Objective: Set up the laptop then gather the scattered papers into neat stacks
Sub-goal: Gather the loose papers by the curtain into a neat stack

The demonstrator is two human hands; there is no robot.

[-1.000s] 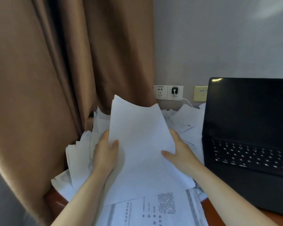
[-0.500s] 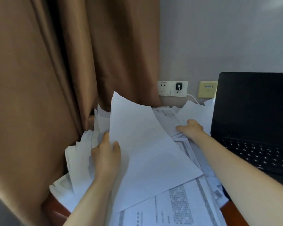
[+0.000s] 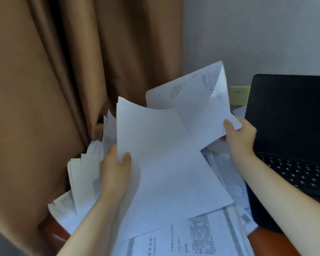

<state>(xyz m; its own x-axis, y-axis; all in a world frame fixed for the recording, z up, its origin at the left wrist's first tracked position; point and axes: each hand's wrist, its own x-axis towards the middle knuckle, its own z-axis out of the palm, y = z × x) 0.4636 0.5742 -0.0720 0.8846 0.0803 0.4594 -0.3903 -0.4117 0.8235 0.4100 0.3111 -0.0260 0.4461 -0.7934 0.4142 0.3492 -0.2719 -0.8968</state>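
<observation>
A black laptop (image 3: pixel 292 130) stands open at the right, its screen dark. My left hand (image 3: pixel 115 172) grips the left edge of a tilted bunch of white sheets (image 3: pixel 161 163) held above the desk. My right hand (image 3: pixel 238 137) pinches the corner of some printed sheets (image 3: pixel 201 95) lifted off the pile, beside the laptop's screen. More loose papers (image 3: pixel 192 235) lie scattered underneath, and a ragged bundle (image 3: pixel 81 178) leans at the left.
A brown curtain (image 3: pixel 63 71) hangs close along the left and back. A yellowish wall plate (image 3: pixel 238 96) shows on the grey wall behind the lifted sheets. The reddish desk edge (image 3: pixel 52 230) shows at the bottom left.
My right hand left the held bunch, reached to the papers by the laptop, and has now lifted several sheets up, hiding the wall sockets. The left hand kept its grip.
</observation>
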